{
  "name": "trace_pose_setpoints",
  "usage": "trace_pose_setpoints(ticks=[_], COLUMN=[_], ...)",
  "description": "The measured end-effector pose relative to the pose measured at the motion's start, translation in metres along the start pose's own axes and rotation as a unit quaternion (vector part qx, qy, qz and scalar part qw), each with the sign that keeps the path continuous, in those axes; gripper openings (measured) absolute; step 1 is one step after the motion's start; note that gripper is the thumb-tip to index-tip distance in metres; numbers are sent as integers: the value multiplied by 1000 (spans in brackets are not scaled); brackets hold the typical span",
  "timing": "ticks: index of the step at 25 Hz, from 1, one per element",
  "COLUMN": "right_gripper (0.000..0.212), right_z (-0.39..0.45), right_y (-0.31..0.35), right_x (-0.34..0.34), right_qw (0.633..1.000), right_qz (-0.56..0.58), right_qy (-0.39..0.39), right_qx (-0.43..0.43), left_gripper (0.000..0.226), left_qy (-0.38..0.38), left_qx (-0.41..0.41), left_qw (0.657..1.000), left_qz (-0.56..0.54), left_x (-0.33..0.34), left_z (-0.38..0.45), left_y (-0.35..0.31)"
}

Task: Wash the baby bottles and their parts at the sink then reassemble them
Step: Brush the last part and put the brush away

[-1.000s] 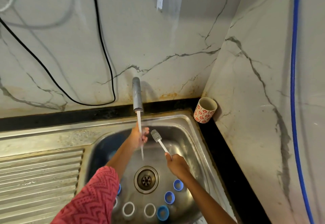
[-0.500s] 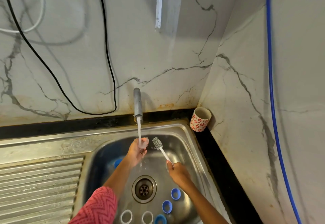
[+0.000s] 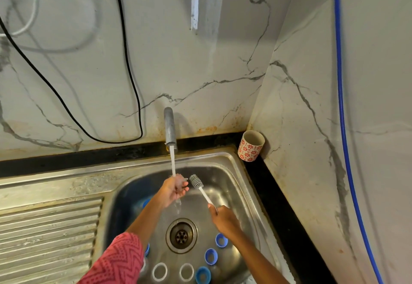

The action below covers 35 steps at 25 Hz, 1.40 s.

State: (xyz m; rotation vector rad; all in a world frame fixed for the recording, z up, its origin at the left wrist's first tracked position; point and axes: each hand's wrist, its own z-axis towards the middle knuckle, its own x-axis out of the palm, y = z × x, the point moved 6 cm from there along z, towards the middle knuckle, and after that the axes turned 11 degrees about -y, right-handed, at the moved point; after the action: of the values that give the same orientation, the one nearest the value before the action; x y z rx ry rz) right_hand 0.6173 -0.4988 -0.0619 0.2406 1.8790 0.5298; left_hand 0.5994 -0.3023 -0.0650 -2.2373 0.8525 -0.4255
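My left hand (image 3: 175, 189) holds a small clear bottle part, blurred by the splash, in the stream of water (image 3: 172, 163) running from the grey tap (image 3: 170, 127). My right hand (image 3: 223, 219) grips the white handle of a bottle brush, whose grey bristle head (image 3: 196, 181) sits just right of my left fingers. On the floor of the steel sink (image 3: 231, 172), three blue collar rings (image 3: 211, 256) and two white rings (image 3: 159, 272) lie near the drain (image 3: 181, 235). Another blue piece (image 3: 146, 202) shows behind my left forearm.
A red-flowered cup (image 3: 250, 146) stands in the back right corner on the black counter edge. The ribbed steel drainboard (image 3: 44, 228) lies to the left. A black cable (image 3: 131, 83) hangs on the marble wall and a blue hose (image 3: 343, 105) runs down the right wall.
The view has shifted a little. Both hands stay under the tap, my left hand still in the water and the brush still beside it.
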Motion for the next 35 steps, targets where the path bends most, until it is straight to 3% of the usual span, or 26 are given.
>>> trace_pose_setpoints(ticks=[3,8,16,19,25,29,31,33,35], right_gripper=[53,48,58,49,59,56,55,54,54], right_z=[-1,-8,2,0,-7,-18,-27,-34,-38], right_y=[-1,8,12,12,9,1,-8,-14,-16], right_x=[6,27,29,20,7,-3,-5,-10,-15], right_qw=[1000,993,995,996,998,999,999,998,999], right_qz=[-4,-36,-11,-15,-20,-19,-42,-51,-40], right_qy=[20,102,81,71,-3,-20,-11,-14,-19], right_qx=[-4,-46,-53,-55,-52,-38,-31,-23,-14], left_gripper=[18,21,21,27,31,45,54,59,51], left_qy=[-58,-145,-218,-214,-135,-67,-20,29,24], left_qx=[11,151,228,239,292,275,210,146,190], left_qw=[998,975,934,925,870,897,838,736,653], left_qz=[3,74,169,204,374,339,504,661,733], left_x=[-8,-17,-22,-15,3,-17,-23,-21,-12], left_z=[10,26,26,24,10,2,-3,-14,-23], left_y=[-21,-92,-112,-116,-120,-100,-64,-25,-8])
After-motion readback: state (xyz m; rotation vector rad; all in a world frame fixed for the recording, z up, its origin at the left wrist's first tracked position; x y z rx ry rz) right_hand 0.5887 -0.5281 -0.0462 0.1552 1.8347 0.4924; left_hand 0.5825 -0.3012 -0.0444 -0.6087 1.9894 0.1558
